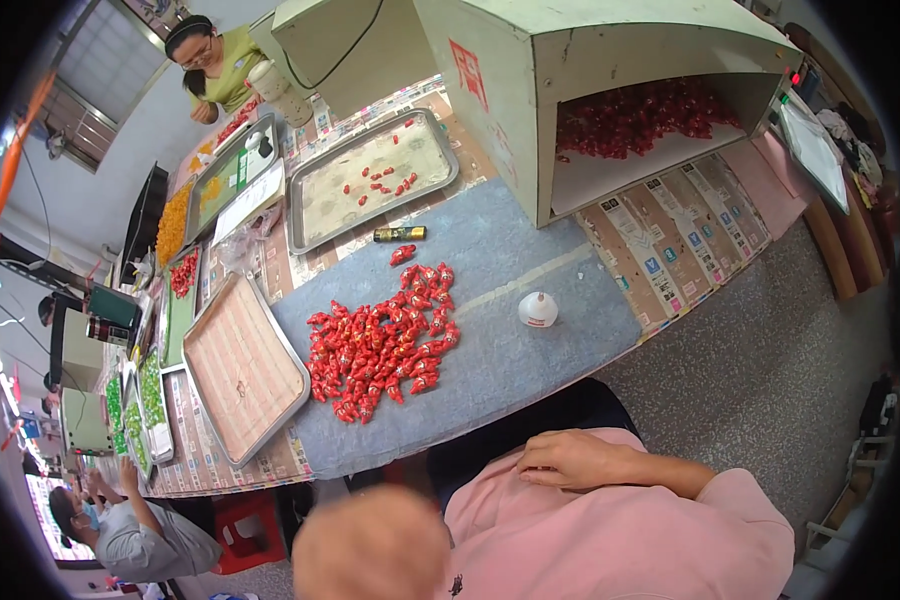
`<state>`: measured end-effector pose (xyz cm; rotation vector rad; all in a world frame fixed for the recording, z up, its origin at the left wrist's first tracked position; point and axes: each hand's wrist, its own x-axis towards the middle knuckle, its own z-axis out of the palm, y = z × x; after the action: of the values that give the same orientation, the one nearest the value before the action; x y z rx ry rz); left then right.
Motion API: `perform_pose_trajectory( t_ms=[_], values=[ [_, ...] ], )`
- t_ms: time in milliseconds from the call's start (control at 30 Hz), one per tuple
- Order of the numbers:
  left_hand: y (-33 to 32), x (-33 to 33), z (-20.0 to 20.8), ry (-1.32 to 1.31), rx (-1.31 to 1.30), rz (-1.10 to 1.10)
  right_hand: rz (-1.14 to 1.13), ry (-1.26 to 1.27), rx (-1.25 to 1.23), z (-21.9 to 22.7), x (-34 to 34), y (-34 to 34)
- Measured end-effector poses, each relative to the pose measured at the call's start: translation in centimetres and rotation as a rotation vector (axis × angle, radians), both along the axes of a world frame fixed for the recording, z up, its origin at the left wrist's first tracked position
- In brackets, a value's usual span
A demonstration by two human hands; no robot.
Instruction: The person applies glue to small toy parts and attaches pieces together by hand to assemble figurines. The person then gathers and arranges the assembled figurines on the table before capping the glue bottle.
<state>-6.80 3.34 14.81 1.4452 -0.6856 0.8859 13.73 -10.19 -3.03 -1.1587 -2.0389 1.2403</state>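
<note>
My right hand [568,459] rests against the pink shirt at my belly, with its fingers laid loosely over the cloth and nothing in them. Close to the camera at the bottom, my left hand [370,545] is a blurred shape; its fingers cannot be made out. On the blue cloth [510,350] in front of me lies a heap of small shiny red figurines [375,345]. One more red figurine [403,254] lies apart, beside a gold and dark cylinder [400,234]. A small white round bottle [538,309] stands to the right of the heap.
An empty-looking metal tray [245,370] sits left of the heap. Another tray [370,215] behind holds several red pieces. A pale box [530,120] at the back right contains many red pieces. One person [215,65] sits across; another [140,530] works at far left.
</note>
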Motion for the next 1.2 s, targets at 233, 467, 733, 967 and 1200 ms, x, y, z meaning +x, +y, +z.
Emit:
perform_pose_trajectory(
  t_ms=[233, 467, 733, 967, 1200],
  values=[
    [5.9, 2.9, -8.6, 1.019, 0.180, 1.313, 0.027, -0.033, 0.052, -0.5, 0.6, 0.1],
    [11.4, 5.0, -11.0, 1.180, 0.604, 1.432, 0.004, 0.003, 0.015, -0.2, 1.3, -0.1],
    [13.2, 6.5, -12.5, 1.229, 0.588, 1.243, -0.063, -0.014, -0.004, -0.8, 2.2, -0.3],
    [12.4, 4.4, -12.1, 1.205, 0.527, 1.174, -0.059, -0.007, -0.010, -0.9, 2.3, 0.0],
    [11.8, 3.5, -10.1, 1.120, 0.389, 1.143, -0.056, -0.029, 0.008, -0.8, 1.8, 0.2]
  ],
)
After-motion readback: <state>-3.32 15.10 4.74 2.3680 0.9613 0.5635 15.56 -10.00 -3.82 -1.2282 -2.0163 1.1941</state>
